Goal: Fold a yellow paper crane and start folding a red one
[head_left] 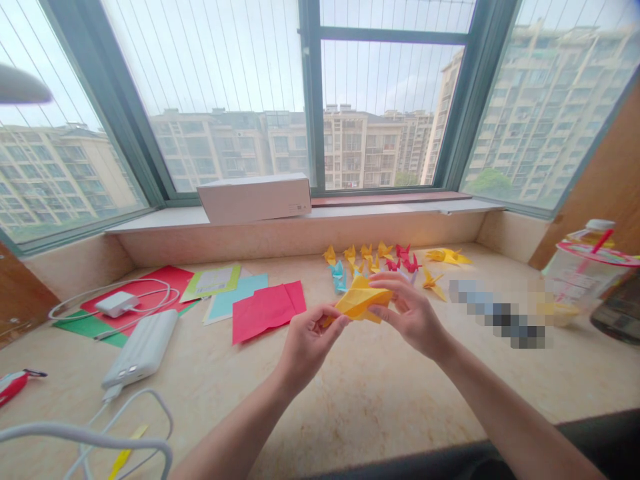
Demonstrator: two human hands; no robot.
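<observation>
i see yellow origami paper, folded in layers, creased, flaps angled; left grip pinches one end, right grip clasps the other above bench.

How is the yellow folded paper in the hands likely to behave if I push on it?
The yellow folded paper is probably light, since the left hand and right hand just pinch it in the air. Its overlapping folds likely add some stiffness, but being thin-looking sheet, it may dent or crease under a hard push.
</observation>
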